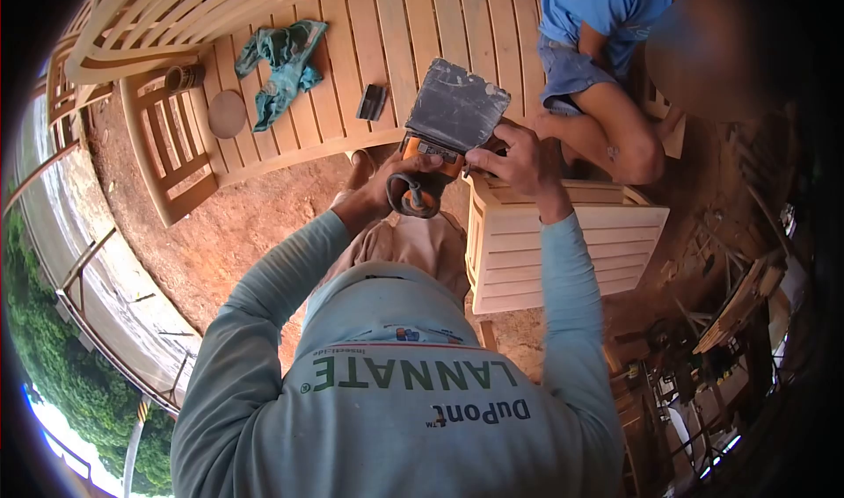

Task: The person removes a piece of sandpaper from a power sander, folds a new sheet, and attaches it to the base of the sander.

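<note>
An orange power sander [431, 150] with a cord coiled at its rear end is held up in front of my body. Its flat, dark square pad [459, 104] faces up, with pale worn patches near the far edge. My left hand [393, 180] is wrapped around the orange body, thumb on top. At the pad's near right corner, my right hand [520, 158] has its fingers bent and closed against the sander's edge. A small dark block [372, 101] lies on the slatted wooden bench [343, 45] just beyond the sander.
The bench also holds a teal cloth [286, 67], a round brown disc [228, 114] and a brown cup-like container [184, 78]. A person in blue [607, 23] sits at the right. Slatted wooden furniture [563, 243] stands on the dirt floor [185, 234] near my right arm.
</note>
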A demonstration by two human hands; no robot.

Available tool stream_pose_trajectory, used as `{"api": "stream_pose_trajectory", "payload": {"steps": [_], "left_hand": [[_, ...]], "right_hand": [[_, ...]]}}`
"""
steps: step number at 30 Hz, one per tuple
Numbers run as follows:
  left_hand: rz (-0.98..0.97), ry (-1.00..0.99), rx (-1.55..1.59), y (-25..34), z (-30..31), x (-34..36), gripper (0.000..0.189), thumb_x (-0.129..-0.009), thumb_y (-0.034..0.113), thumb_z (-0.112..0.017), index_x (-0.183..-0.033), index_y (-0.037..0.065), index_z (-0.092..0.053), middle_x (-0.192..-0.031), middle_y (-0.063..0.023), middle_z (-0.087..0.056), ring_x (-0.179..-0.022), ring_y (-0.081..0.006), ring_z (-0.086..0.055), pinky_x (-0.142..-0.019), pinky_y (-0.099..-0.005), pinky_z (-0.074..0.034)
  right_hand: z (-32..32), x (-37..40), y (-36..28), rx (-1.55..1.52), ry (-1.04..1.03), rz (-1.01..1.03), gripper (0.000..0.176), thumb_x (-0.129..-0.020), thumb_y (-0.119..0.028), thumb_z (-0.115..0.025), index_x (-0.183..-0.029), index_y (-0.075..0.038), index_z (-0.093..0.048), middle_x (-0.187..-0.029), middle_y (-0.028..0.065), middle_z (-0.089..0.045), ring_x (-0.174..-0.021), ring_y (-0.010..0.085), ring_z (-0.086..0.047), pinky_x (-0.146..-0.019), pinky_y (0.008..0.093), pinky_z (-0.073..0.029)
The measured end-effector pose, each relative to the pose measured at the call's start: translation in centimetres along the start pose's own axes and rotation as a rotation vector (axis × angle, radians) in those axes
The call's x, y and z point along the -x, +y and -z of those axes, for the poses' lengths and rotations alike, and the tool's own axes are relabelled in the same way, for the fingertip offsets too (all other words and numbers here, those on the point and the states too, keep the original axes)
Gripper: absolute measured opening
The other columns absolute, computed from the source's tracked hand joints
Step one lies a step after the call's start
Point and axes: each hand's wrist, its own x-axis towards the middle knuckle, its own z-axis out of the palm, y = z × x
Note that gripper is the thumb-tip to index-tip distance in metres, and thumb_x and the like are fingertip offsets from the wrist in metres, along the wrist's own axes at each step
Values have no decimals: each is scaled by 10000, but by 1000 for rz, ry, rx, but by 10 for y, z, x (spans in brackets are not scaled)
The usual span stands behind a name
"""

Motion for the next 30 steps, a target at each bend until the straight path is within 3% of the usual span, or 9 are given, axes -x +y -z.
{"api": "stream_pose_trajectory", "payload": {"steps": [10, 12, 14, 16, 18, 20, 22, 28, 30], "left_hand": [[47, -20, -69, -7, 9, 2, 527, -1015, 446, -686, -1344, 35, -656, -1120, -110, -751, -1013, -198, -731, -903, -334, -582], [-121, -95, -87, -6, 6, 12, 549, -1022, 475, -676, -1339, 27, -660, -1124, -116, -751, -1037, -201, -730, -939, -343, -578], [-109, -88, -97, -3, 3, 15, 579, -1028, 502, -669, -1338, 13, -657, -1122, -122, -751, -1055, -208, -729, -973, -352, -571], [85, -5, -101, 1, 3, 6, 616, -1030, 526, -663, -1342, -5, -647, -1114, -130, -750, -1065, -220, -729, -1005, -360, -562], [-83, -77, -95, -1, 2, 13, 603, -1026, 503, -681, -1331, -17, -649, -1105, -139, -753, -1052, -227, -735, -984, -361, -571], [-81, -80, -86, -3, 4, 12, 592, -1019, 482, -700, -1322, -25, -651, -1101, -148, -755, -1040, -228, -740, -960, -358, -580], [87, -16, -77, -2, 8, 0, 582, -1008, 463, -723, -1313, -27, -654, -1102, -155, -757, -1028, -224, -745, -932, -353, -588], [34, 66, -157, 2, -6, 1, 556, -982, 462, -754, -1248, -21, -685, -1084, -122, -756, -913, -190, -737, -831, -337, -601], [23, 115, -189, 4, -12, 1, 518, -944, 388, -785, -1245, -19, -673, -1081, -110, -752, -950, -190, -743, -833, -320, -606]], "right_hand": [[-13, -6, 14, 73, 58, 29, 354, -892, -236, -838, -1105, 32, -747, -1054, 198, -780, -976, 306, -769, -837, 405, -589], [-15, -4, 2, 160, 93, 81, 325, -893, -216, -827, -1092, 28, -750, -1060, 205, -773, -980, 354, -768, -828, 415, -593], [-19, -5, 10, 243, 158, 242, 298, -893, -191, -815, -1087, 24, -750, -1043, 208, -762, -961, 389, -753, -814, 427, -595], [-21, -5, 12, 273, 204, 336, 277, -892, -173, -806, -1083, 20, -748, -1034, 209, -752, -940, 409, -742, -803, 437, -594], [-23, -6, 11, 250, 227, 365, 263, -891, -160, -801, -1079, 14, -743, -1031, 207, -742, -917, 413, -733, -797, 444, -590], [-26, -1, 11, 305, 260, 374, 258, -901, -149, -796, -1092, 14, -738, -1045, 205, -737, -922, 407, -731, -802, 440, -586], [-28, 1, 14, 314, 293, 385, 254, -910, -137, -791, -1104, 15, -734, -1060, 203, -733, -931, 403, -728, -808, 437, -582], [-40, 10, 27, 205, 423, 401, 229, -925, -108, -784, -1103, 24, -728, -1045, 194, -725, -928, 406, -717, -804, 444, -573], [-37, 9, 26, 242, 444, 435, 226, -925, -108, -783, -1100, 23, -723, -1027, 194, -721, -914, 413, -712, -792, 454, -571]]}}
